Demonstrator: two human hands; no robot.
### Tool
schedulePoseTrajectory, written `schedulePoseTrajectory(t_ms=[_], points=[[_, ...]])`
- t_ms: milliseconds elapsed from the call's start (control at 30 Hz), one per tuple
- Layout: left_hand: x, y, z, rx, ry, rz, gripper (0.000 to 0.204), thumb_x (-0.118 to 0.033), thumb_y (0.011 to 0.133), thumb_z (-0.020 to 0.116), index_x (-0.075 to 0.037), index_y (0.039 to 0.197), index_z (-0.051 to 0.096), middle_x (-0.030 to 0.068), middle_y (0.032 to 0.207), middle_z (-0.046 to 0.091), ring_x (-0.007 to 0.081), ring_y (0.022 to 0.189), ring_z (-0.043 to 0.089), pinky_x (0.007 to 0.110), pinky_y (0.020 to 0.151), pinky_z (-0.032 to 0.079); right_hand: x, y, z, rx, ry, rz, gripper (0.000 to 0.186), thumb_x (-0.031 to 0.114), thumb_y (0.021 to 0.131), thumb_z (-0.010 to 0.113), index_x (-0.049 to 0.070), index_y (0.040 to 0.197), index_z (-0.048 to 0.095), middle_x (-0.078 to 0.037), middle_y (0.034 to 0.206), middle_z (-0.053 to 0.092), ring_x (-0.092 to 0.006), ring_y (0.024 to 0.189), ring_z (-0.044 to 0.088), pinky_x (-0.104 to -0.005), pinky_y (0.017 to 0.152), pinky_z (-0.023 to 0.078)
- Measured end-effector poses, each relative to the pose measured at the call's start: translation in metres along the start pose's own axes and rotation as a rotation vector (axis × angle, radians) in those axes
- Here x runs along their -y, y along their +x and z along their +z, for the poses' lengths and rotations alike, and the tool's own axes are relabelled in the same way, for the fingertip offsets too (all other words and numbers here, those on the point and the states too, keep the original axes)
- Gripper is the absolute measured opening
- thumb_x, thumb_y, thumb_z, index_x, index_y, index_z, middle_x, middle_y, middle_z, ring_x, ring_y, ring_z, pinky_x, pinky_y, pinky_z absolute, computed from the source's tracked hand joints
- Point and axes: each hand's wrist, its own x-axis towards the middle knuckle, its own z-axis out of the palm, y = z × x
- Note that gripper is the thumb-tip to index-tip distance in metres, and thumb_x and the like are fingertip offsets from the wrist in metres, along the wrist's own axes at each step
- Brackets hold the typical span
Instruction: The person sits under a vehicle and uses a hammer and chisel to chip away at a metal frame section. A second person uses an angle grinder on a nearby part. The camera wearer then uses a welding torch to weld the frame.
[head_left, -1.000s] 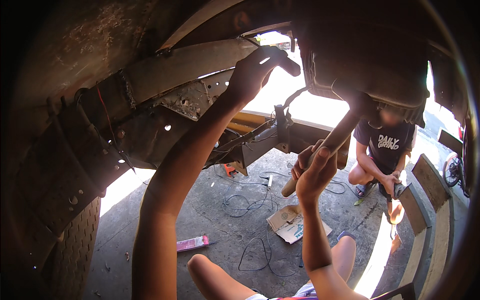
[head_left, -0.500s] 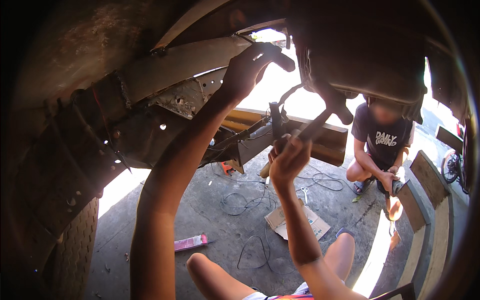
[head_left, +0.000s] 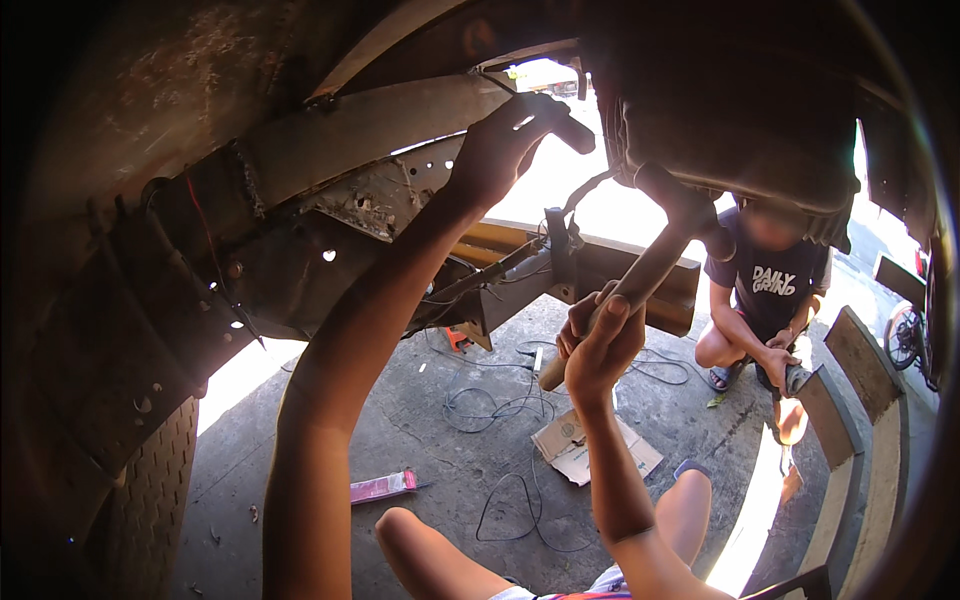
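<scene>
Raised up against the underside of a vehicle, my left hand (head_left: 492,150) is closed around a dark blunt-ended rod (head_left: 574,134). Its thick end sticks out to the right; a thin end seems to run up-left toward a metal beam (head_left: 380,125). My right hand (head_left: 606,345), lower and to the right, grips the wooden handle of a hammer (head_left: 655,262). The hammer tilts up to the right, its dark head apart from the rod and just below a dark hanging housing (head_left: 740,130).
A person (head_left: 765,290) squats at the right, hands around a grey object. Angled metal pieces (head_left: 835,420) stand nearby. Cables (head_left: 495,405), flattened cardboard (head_left: 600,445) and a pink packet (head_left: 383,487) lie on the concrete. A tyre (head_left: 155,490) is at lower left; a wired bracket (head_left: 560,245) hangs ahead.
My right hand has shifted right and slightly down, with the hammer head swinging down and right, away from the rod. My left hand has barely moved.
</scene>
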Motion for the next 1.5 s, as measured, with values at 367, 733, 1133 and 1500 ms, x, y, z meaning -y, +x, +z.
schedulePoseTrajectory(t_ms=[367,733,1133,1500], points=[[0.001,0.007,-0.002,0.047,0.133,0.129,0.020,-0.002,0.098,0.050,-0.006,0.106,0.068,-0.0015,0.098,0.074,0.0006,0.048,0.036,0.018,0.046,0.031,0.005,0.002,-0.006,0.019,-0.009,0.018,0.053,0.060,0.100,0.046,0.008,0.093,0.040,-0.001,0.057,0.040,-0.0059,0.039,0.035,-0.0225,0.035,0.027],[-0.005,0.006,0.000,-0.007,0.311,0.239,0.023,-0.003,0.098,0.049,-0.009,0.102,0.071,-0.0034,0.098,0.073,0.0008,0.048,0.036,0.019,0.046,0.030,0.017,0.010,-0.003,-0.040,0.055,-0.032,0.044,0.051,0.103,0.046,0.007,0.096,0.041,0.001,0.058,0.040,-0.0041,0.041,0.032,-0.0214,0.035,0.025],[-0.002,0.010,-0.002,-0.030,0.318,0.129,0.018,0.005,0.087,0.067,-0.004,0.102,0.069,0.0077,0.103,0.070,0.0198,0.092,0.069,0.030,0.081,0.058,-0.016,0.033,0.014,-0.022,0.025,0.027,0.027,0.025,0.103,0.048,-0.001,0.101,0.051,-0.002,0.061,0.051,-0.0098,0.050,0.047,-0.0271,0.046,0.040],[0.010,0.013,-0.004,-0.080,0.605,0.406,0.028,0.001,0.094,0.062,-0.011,0.119,0.066,-0.0002,0.108,0.067,0.0053,0.061,0.055,0.021,0.054,0.046,-0.014,0.032,0.012,0.022,-0.188,-0.001,0.028,0.029,0.103,0.047,0.001,0.100,0.050,-0.003,0.057,0.050,-0.0072,0.048,0.049,-0.0260,0.044,0.039]])
